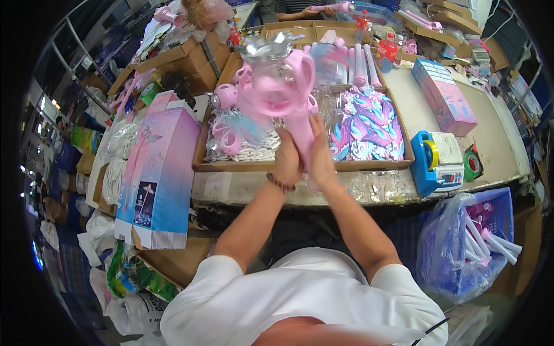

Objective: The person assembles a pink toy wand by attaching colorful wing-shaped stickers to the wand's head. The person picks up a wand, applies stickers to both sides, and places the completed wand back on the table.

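A pink toy wand (300,134) stands between my two hands, its wide head smeared by motion. My left hand (287,158) presses against the handle from the left, and my right hand (321,153) closes on it from the right. Shiny silver film or a clear, reflective part (266,47) shows at the top of the head. Under the wand lies a shallow cardboard tray (254,167). It holds white sticks (257,151), loose pink wand heads (226,95), white and pink handles (359,66) and a pile of purple-blue wing-shaped pieces (369,124).
Printed cartons (164,167) stand left of the tray. To the right are a blue tape dispenser (424,164), a scale (448,153), a green tape roll (473,166) and a pink-blue box (444,98). A blue crate (499,213) with handles sits below right. Across the table, another person (306,7) holds a wand.
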`<state>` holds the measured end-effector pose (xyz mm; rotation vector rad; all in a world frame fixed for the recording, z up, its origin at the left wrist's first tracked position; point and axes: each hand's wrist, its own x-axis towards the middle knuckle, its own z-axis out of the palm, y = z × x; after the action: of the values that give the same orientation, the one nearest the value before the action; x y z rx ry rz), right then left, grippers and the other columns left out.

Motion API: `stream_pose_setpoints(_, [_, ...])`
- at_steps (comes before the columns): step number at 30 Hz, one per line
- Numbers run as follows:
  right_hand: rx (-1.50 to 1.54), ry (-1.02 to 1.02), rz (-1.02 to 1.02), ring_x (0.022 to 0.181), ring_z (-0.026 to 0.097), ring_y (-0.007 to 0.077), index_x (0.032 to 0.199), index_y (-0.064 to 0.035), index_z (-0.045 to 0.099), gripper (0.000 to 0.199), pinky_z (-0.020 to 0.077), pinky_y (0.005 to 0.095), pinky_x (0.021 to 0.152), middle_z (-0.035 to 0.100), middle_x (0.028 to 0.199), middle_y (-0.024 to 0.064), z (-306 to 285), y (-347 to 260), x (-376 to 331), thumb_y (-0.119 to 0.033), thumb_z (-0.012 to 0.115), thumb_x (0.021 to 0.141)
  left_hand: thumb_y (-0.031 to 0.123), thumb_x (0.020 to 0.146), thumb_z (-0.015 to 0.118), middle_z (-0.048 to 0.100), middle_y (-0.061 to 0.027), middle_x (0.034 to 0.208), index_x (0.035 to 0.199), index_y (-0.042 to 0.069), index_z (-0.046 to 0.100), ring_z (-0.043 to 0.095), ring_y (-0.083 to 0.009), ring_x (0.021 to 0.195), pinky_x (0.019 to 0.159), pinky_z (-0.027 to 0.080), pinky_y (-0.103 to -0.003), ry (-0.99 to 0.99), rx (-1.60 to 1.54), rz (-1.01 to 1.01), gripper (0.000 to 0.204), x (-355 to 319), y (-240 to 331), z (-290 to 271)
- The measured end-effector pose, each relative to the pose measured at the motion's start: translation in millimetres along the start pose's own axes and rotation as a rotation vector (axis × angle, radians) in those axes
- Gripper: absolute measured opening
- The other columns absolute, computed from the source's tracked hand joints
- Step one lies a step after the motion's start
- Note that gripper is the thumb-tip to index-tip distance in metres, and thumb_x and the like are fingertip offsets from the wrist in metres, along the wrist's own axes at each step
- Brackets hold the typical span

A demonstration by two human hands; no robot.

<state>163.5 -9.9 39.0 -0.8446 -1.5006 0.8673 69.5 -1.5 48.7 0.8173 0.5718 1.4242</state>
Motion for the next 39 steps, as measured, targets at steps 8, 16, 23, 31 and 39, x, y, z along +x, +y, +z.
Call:
stream_pose_setpoints(8, [0.300,0.077,0.198,0.138,0.023,0.0262,0.144,0.0069,0.018,0.074,0.0156,0.0352,0.113,0.024,0.149,0.0190,12.8,-82.2,26.3,-0.052,0.016,0.100,0.063,0.094,0.023,0.045,-0.0076,0.138,0.140,0.004,0.034,0.044,-0.0214,0.126,0.107,0.034,-0.036,0.002,-0.030,0.044,0.075,13.9,-2.1,-8.9])
stream_pose_setpoints(16, [-0.042,0.124,-0.040,0.134,0.027,0.0444,0.142,0.0070,0.026,0.068,0.0210,0.0430,0.111,0.029,0.143,0.0301,33.0,-6.8,19.5,-0.046,0.018,0.100,0.063,0.094,0.022,0.058,-0.0051,0.119,0.128,0.004,0.047,0.054,-0.0182,0.110,0.096,0.043,-0.034,-0.019,-0.024,-0.006,0.073,27.4,26.1,-11.7])
stream_pose_setpoints(23, [-0.146,0.123,-0.148,0.134,0.027,0.0448,0.143,0.0041,0.023,0.064,0.0208,0.0473,0.110,0.026,0.145,0.0300,25.3,-5.2,17.8,-0.043,0.022,0.100,0.071,0.088,0.023,0.051,-0.0096,0.131,0.132,-0.001,0.042,0.049,-0.0209,0.119,0.103,0.038,-0.035,-0.117,0.125,0.098,0.087,37.8,35.7,-14.0])
stream_pose_setpoints(31, [-0.332,0.055,-0.275,0.133,0.025,0.0496,0.144,0.0012,0.023,0.063,0.0202,0.0529,0.109,0.025,0.144,0.0322,20.1,-12.0,-0.8,-0.041,0.032,0.098,0.061,0.094,0.028,0.049,-0.0100,0.133,0.134,0.000,0.041,0.049,-0.0182,0.118,0.101,0.039,-0.033,-0.261,-0.095,0.127,0.073,25.4,26.6,-12.4])
stream_pose_setpoints(39, [-0.217,-0.080,0.243,0.109,0.058,0.0373,0.136,-0.0026,0.039,0.062,0.0450,0.0400,0.090,0.057,0.117,0.0271,12.8,-25.6,-15.0,-0.043,0.054,0.092,0.073,0.087,0.017,0.044,-0.0125,0.139,0.143,0.001,0.029,0.043,-0.0214,0.126,0.106,0.033,-0.035,-0.193,0.153,0.125,0.092,10.5,7.0,-27.8])
